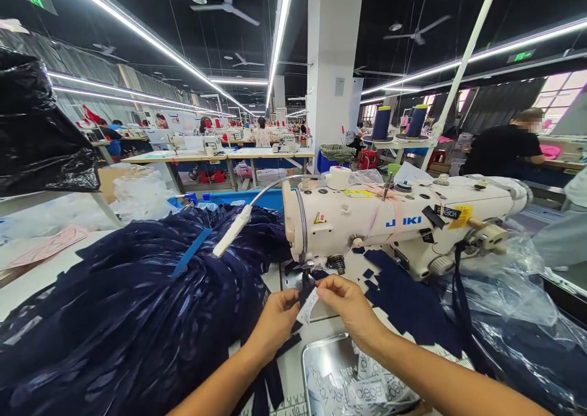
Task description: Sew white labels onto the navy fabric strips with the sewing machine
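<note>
In front of the needle of a white sewing machine (339, 214), both of my hands work close together. My right hand (346, 300) pinches a white printed label (308, 306) by its upper end. My left hand (277, 315) is closed, thumb against fingers, on a small dark navy fabric piece (306, 290) beside the label. The label lies across or against that fabric; whether they are joined I cannot tell. Just below my right forearm, a metal tray (306, 367) holds several loose white labels (367, 393) with the same kind of lettering.
A large heap of navy fabric (151, 306) covers the table at left. Cut navy pieces (403, 300) and clear plastic (504, 281) lie at right. A lamp on a bent neck (233, 229) hangs left of the machine head. Another person (499, 144) sits at far right.
</note>
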A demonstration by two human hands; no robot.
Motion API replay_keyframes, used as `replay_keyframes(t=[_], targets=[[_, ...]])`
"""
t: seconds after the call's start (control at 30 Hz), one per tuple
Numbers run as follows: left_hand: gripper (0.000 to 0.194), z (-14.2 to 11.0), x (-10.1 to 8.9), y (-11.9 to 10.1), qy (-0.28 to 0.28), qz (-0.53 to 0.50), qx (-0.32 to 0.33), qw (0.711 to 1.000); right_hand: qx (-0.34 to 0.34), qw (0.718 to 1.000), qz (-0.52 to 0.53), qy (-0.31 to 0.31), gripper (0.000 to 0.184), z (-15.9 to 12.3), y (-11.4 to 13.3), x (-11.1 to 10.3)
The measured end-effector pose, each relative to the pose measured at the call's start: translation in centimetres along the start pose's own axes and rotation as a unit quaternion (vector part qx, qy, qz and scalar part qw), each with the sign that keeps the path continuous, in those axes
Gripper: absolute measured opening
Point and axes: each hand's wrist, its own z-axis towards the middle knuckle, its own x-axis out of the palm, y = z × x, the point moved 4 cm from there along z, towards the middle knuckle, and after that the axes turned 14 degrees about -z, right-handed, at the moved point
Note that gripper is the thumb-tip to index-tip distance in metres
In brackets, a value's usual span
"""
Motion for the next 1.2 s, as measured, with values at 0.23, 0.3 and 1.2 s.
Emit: replay_keyframes(t=[0.23,0.3,1.2], targets=[[0.040,-0.5,-0.2,0.3,-0.005,-0.083,-0.038,0.996,-0.042,0.998,-0.028,-0.037,0.024,0.6,-0.3,0.5],[0.041,-0.5,-0.2,0.2,0.002,-0.101,-0.041,0.994,-0.048,0.997,-0.037,-0.043,0.023,0.6,-0.4,0.7],[0.039,0.1,-0.8,0.4,-0.042,-0.022,-0.033,0.998,-0.004,0.998,-0.055,0.009,0.023,0.4,-0.8,0.9]])
